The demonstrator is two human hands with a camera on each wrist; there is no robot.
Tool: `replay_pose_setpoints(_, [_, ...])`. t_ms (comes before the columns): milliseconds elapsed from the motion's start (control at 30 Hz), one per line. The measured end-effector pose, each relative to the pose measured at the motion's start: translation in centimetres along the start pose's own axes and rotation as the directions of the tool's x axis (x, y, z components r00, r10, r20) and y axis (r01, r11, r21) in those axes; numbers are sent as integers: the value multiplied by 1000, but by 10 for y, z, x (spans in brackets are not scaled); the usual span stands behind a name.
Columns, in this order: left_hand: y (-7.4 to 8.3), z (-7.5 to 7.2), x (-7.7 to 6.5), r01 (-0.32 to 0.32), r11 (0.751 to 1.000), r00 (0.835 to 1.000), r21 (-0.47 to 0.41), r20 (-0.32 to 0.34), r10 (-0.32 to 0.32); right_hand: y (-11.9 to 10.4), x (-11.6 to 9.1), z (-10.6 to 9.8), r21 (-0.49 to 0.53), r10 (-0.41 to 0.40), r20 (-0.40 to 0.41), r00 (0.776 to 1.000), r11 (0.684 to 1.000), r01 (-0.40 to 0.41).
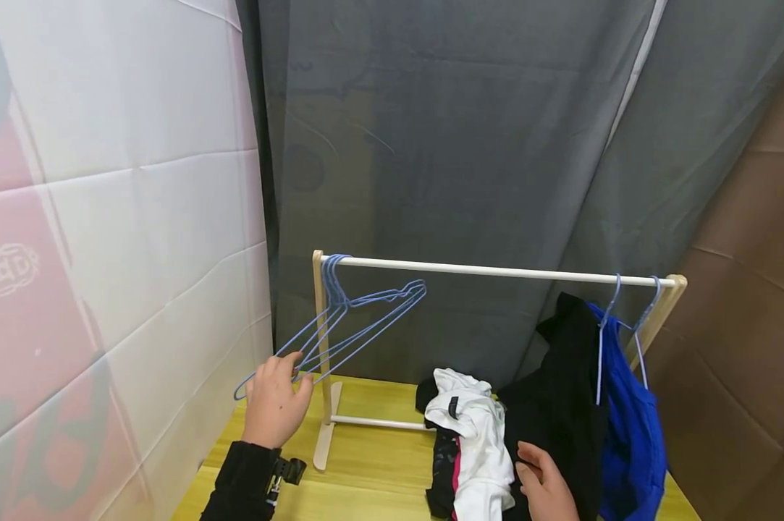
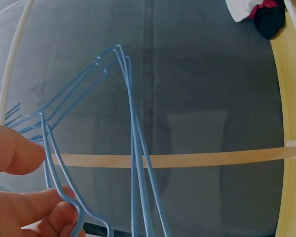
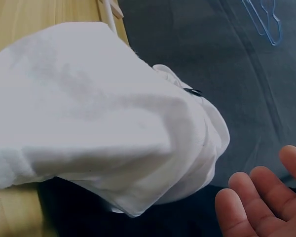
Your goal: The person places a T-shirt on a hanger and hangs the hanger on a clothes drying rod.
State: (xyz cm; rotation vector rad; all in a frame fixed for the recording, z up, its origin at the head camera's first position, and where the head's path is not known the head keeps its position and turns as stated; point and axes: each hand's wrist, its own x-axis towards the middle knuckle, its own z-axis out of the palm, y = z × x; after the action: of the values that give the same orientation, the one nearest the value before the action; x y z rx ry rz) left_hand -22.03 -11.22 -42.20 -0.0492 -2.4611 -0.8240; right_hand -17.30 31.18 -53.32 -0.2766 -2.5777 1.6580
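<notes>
Hanging at left: creased fabric wall (image 1: 170,239), pale lettering (image 1: 3,275) too faint to read. Left hand (image 1: 277,405) at thin blue wire hangers (image 2: 133,118), thumb apart from bent fingers; grip, can't tell. Hangers bunched, tilted, on left end of smooth white rail (image 1: 496,270). Crumpled white garment (image 1: 473,434) nearer, right of those. Right hand (image 1: 548,485) beside it, fingers relaxed, slightly bent. Black garment (image 1: 554,405), blue garment (image 1: 633,427) on hangers at right.
</notes>
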Motion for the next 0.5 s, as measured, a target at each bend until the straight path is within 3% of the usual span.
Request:
replay_pose_setpoints(133, [-1,3,-2,-2,1000,999,-2,40,2,2,-2,0,20,4,-7,1000,1000,-4])
replay_pose_setpoints(267, [1,7,-5,-26,999,991,-41,130,31,3,-2,0,31,12,-22,1000,999,-11])
replay_pose_setpoints(367, [4,10,-7,-24,990,979,-136,200,51,4,-3,0,38,22,-26,999,999,-21])
replay_pose_setpoints(500, [9,12,-7,42,961,962,-274,272,36,6,-3,0,44,48,-11,999,998,-47])
